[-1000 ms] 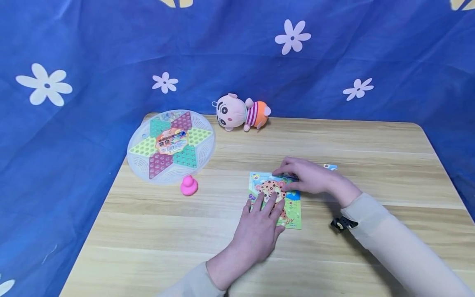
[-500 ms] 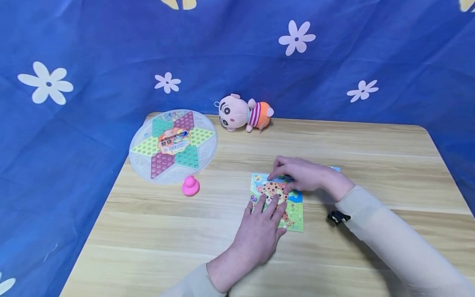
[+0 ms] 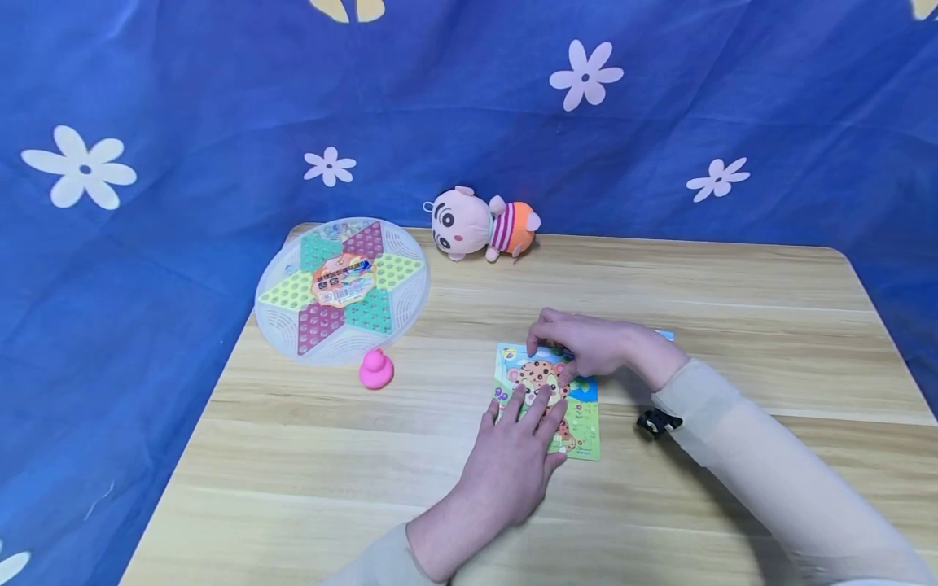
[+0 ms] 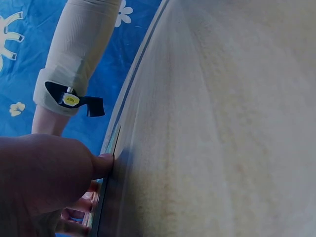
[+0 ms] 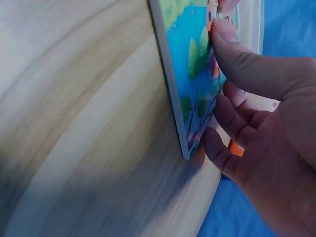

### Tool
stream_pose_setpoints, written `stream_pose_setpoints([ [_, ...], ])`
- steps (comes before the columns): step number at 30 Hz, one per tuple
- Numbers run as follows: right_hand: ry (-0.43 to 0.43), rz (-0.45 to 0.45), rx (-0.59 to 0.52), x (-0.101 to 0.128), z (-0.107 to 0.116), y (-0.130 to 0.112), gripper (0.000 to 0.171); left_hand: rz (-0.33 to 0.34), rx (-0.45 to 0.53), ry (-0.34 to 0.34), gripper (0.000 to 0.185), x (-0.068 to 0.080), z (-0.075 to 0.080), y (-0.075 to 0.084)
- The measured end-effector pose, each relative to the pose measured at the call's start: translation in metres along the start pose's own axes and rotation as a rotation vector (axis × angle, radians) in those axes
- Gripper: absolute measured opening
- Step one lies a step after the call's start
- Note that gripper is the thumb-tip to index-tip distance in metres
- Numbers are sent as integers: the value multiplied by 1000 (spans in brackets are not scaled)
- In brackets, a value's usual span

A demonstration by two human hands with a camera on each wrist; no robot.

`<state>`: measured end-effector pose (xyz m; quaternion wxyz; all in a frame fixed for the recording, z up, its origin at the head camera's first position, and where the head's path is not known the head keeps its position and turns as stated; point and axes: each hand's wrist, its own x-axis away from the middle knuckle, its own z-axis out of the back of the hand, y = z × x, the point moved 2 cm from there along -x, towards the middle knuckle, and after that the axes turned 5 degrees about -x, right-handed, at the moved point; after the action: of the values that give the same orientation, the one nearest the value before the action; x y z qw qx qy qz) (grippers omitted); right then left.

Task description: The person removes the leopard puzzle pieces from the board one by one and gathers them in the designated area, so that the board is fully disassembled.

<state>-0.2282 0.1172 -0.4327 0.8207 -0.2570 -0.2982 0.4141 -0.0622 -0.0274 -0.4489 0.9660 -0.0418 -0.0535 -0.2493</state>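
Fingers of the left hand (image 3: 513,464) lie straight and spread flat on the lower half of the leopard puzzle board (image 3: 579,419), pressing it to the wooden table (image 3: 293,472); the right hand (image 3: 593,342) comes in from 3 o'clock with fingers bent down, tips touching the board's top edge, though whether they pinch a piece cannot be told from the head view; the board sits a little right of the table's centre; a small blue puzzle piece (image 3: 664,334) peeks out just behind the right wrist; a black clip (image 3: 657,422) hangs at the right sleeve; at 10 o'clock from the board lies a round Chinese checkers board (image 3: 341,289), with a pink rubber duck (image 3: 376,369) just beside its near rim; a plush doll (image 3: 479,225) lies at 12 o'clock by the blue flowered backdrop (image 3: 183,106).

Left wrist view: the left hand (image 4: 44,177) fills the lower corner, its thumb (image 4: 101,165) touching the board's edge; the right sleeve's clip (image 4: 74,101) shows beyond.

Right wrist view: the right hand's thumb (image 5: 247,59) presses on the board's printed face (image 5: 190,59), while the other fingers (image 5: 232,116) curl together at its corner.
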Motion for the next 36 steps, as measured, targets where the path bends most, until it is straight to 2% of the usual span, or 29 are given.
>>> stream_pose_setpoints([
  [9,6,13,-18,0,1,-1,44,0,7,-4,66,0,0,0],
  [15,22,20,18,-1,2,-1,41,-2,2,2,66,0,0,0],
  [22,19,12,19,0,2,-1,52,-4,4,8,66,0,-1,0],
  [27,9,-13,43,-1,2,-1,47,-4,8,10,66,-1,-1,0],
  [36,-5,24,-49,1,2,-2,45,-1,11,-6,66,-1,-1,0],
])
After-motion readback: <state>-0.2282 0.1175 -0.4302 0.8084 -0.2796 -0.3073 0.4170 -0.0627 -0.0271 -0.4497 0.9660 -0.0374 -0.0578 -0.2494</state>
